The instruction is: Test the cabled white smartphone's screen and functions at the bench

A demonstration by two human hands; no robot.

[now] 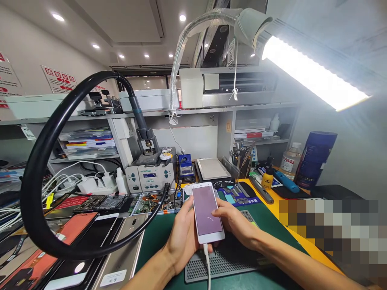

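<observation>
A white smartphone (208, 219) with a lit, pale purple screen is held upright above the work mat. Wrapped around its left side and back is my left hand (184, 231). On the right, my right hand (234, 219) steadies the phone's edge, its thumb over the screen. A white charging cable (207, 257) is plugged into the bottom of the phone and runs down toward me. Below lies a grey perforated pad (232, 257) on the green mat (160, 245). The fingers behind the phone are mostly hidden.
A hot air rework station (149, 177) stands behind, its thick black hose (30, 161) looping across the left. Several phones and a gold back cover (123, 253) lie at left. A tray of small parts (154, 203) sits ahead. A bright lamp (314, 72) hangs at upper right.
</observation>
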